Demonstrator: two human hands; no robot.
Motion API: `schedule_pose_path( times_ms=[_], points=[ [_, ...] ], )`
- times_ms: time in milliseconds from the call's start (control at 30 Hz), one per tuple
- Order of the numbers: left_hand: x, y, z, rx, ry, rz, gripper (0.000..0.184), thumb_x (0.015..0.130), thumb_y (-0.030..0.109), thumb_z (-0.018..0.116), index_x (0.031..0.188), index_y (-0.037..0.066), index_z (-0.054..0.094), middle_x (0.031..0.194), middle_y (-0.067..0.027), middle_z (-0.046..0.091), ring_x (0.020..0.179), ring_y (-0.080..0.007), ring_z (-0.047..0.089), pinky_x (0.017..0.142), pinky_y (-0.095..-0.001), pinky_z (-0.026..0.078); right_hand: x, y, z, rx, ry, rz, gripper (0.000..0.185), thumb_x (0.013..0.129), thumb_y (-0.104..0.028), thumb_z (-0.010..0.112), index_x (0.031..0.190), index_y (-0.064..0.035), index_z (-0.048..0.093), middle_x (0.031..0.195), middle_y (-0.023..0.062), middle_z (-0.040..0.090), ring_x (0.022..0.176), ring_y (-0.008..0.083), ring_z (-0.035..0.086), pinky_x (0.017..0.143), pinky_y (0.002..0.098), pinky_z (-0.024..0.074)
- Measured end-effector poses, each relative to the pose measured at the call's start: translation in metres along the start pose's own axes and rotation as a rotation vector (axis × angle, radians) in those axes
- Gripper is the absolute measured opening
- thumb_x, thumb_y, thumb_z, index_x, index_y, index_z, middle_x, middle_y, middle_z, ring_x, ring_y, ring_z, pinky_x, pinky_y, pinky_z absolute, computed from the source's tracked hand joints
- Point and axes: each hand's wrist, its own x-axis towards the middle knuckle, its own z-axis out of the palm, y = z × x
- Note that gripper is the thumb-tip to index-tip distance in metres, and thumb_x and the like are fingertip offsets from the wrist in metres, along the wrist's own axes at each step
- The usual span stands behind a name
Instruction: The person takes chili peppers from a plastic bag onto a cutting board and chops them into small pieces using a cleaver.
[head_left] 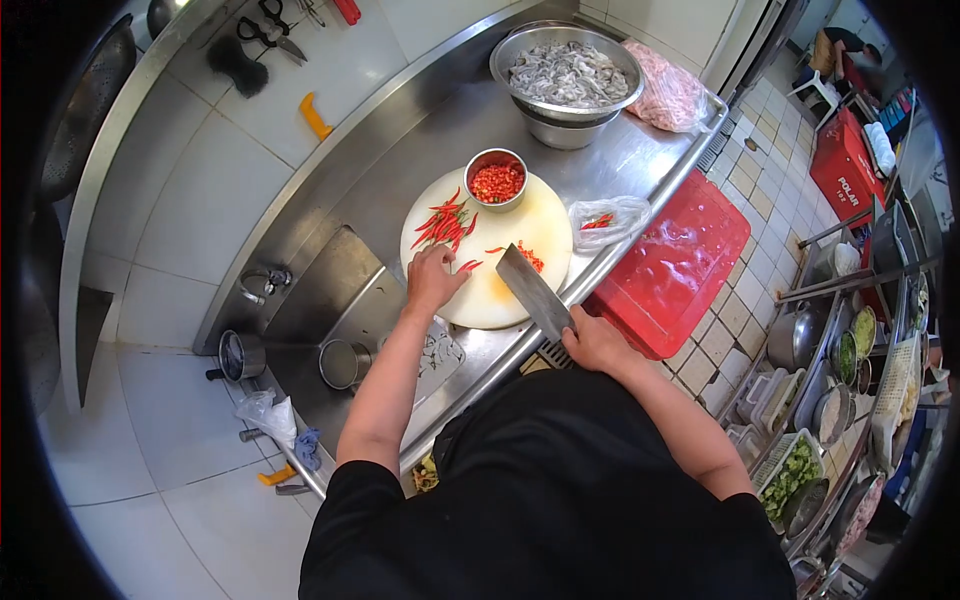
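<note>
My right hand (595, 340) is closed round the handle of a cleaver (534, 288). Its broad blade reaches over the right side of a round white cutting board (490, 312), beside a small heap of chopped red chili (530, 260). At the board's left, my left hand (436, 280) has its fingers curled in at the lower edge of a pile of whole red chilies (446, 222); its fingertips are partly hidden. One or two chilies (469, 266) lie by its thumb. A steel bowl (496, 204) of chopped red chili sits on the board's far edge.
A steel basin (505, 75) of greyish raw strips and a bag of pink meat (660, 90) stand at the counter's far end. A plastic bag (610, 222) with chilies lies right of the board. A red lidded bin (675, 265) stands beyond the counter edge; the sink (350, 265) is left.
</note>
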Motion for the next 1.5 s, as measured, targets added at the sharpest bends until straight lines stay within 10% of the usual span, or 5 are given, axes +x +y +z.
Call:
schedule_pose_path(
  times_ms=[600,1500],
  points=[
    [0.018,-0.018,0.008,-0.067,-0.303,-0.212,0.018,0.080,0.014,0.071,0.095,0.007,0.077,0.091,-0.0157,0.074,0.085,-0.0288,0.072,0.082,-0.0389,0.057,0.001,0.002,0.001,0.000,-0.016,-0.004,0.032,0.096,-0.027,0.050,0.113,0.0008,0.047,0.095,0.0360,0.064,0.095,0.0511,0.063,0.087,0.0583,0.0477],
    [-0.037,0.023,0.029,-0.189,-0.113,-0.213,0.015,0.081,0.014,0.075,0.092,0.004,0.077,0.095,-0.0159,0.072,0.087,-0.0326,0.069,0.082,-0.0401,0.054,-0.011,-0.020,-0.013,-0.036,0.064,-0.137,0.024,0.095,-0.017,0.051,0.107,0.0023,0.046,0.086,0.0325,0.064,0.086,0.0497,0.063,0.079,0.0612,0.0463]
  ],
)
